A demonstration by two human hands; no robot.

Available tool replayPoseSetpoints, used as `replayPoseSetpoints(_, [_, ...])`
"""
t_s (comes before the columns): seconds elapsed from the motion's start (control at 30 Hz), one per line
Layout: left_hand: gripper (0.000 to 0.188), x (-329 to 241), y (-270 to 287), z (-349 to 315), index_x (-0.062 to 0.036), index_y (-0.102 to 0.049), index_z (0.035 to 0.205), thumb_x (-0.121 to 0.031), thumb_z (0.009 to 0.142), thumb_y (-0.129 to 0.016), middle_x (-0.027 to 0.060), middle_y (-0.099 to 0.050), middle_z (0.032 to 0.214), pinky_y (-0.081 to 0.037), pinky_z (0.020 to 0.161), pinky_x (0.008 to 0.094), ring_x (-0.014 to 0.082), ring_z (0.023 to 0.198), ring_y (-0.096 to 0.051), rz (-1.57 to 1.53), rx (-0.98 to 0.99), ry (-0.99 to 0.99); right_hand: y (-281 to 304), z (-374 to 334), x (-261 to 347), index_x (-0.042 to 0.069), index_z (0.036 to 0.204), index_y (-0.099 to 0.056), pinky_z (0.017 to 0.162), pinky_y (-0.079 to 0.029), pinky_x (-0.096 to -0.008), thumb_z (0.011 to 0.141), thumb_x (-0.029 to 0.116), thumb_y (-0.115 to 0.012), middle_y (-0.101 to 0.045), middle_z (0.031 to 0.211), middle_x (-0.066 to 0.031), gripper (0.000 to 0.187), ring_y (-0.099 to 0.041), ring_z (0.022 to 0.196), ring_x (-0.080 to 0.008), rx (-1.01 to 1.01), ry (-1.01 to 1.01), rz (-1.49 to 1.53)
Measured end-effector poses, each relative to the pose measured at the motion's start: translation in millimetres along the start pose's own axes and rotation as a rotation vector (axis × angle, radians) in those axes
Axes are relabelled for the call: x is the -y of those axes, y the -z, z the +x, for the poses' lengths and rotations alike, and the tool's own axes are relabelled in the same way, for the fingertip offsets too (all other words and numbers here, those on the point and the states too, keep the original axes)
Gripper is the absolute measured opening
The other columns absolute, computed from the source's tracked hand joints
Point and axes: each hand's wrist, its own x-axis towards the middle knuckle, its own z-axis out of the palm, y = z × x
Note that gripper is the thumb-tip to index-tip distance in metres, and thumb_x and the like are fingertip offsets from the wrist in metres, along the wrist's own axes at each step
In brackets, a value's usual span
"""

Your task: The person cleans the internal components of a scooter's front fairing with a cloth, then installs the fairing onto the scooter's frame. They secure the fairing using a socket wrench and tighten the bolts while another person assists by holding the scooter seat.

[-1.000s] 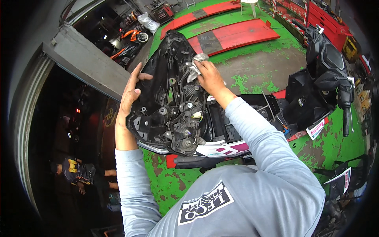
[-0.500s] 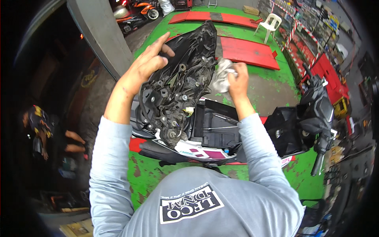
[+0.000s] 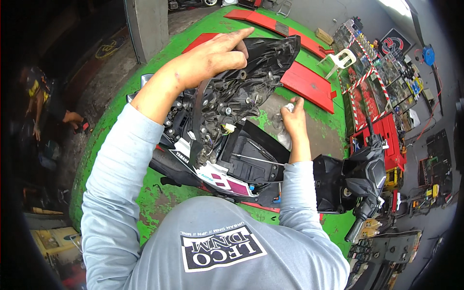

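Observation:
Tilted up over the scooter's rear is a black headlight housing [image 3: 237, 96], its back side with bulb sockets and wiring toward me. My left hand [image 3: 220, 55] grips its upper left edge, the index finger stretched along it and the other fingers partly hidden. A pale plug [image 3: 228, 128] sits low on the housing. My right hand [image 3: 296, 123] is closed around a crumpled whitish rag [image 3: 284, 140], to the right of the housing and apart from it. Below lies the scooter's open black compartment [image 3: 249, 164], with a thin metal rod [image 3: 256, 158] inside.
Handlebars [image 3: 365, 193] of the scooter stand to the right. Red ramps [image 3: 309, 87] and a white plastic chair [image 3: 340, 62] are farther off on the green floor. Shelves and a red cabinet [image 3: 386, 145] line the right side. Another person [image 3: 36, 101] is at the far left.
The view has shifted, so the scooter appears lower and more to the left. My left hand lies farther over the housing's edge. My right hand with the rag has moved down, away from the housing.

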Motion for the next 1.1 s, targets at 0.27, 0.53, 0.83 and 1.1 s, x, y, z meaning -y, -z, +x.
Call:
replayPoseSetpoints(0.27, [0.009,7,2,-5,-0.0085,-0.063,0.093,-0.014,0.085,-0.062,0.0191,-0.062,0.126,-0.04,0.114,0.0472,0.041,0.125,-0.054,0.204,-0.037,-0.183,-22,17,-24,0.0,0.125,-0.041,0.1,-0.042,-0.0407,0.088,0.03,-0.055,-0.054,0.124,-0.0222,0.049,-0.053,0.117,-0.0318,0.183,-0.085,0.372])
replayPoseSetpoints(0.53, [0.021,8,4,-11,-0.0077,-0.058,0.104,-0.016,0.085,-0.061,0.0187,-0.061,0.125,-0.043,0.108,0.0454,0.0377,0.12,-0.055,0.162,-0.041,-0.165,-18,11,-2,-0.001,0.122,-0.05,0.1,-0.047,-0.043,0.089,0.02,-0.063,-0.065,0.12,-0.0268,0.042,-0.063,0.116,-0.038,0.137,0.069,0.113])
replayPoseSetpoints(0.83, [0.081,6,2,-8,-0.006,-0.033,0.159,-0.03,0.084,-0.053,0.0093,-0.059,0.114,-0.04,0.103,0.0338,0.0241,0.113,-0.051,0.022,-0.026,-0.071,-37,20,33,0.006,0.098,-0.066,0.084,-0.052,-0.0423,0.079,0.014,-0.083,-0.067,0.101,-0.0153,0.026,-0.066,0.094,-0.0349,-0.424,0.316,0.131])
replayPoseSetpoints(1.1, [0.079,4,-2,-3,-0.0043,-0.036,0.157,-0.027,0.083,-0.053,0.0103,-0.06,0.111,-0.038,0.106,0.0342,0.0247,0.116,-0.051,0.102,-0.043,-0.133,-83,21,38,0.008,0.106,-0.074,0.087,-0.052,-0.044,0.077,0.005,-0.079,-0.059,0.11,-0.0137,0.03,-0.061,0.102,-0.0343,-0.646,0.435,0.121])
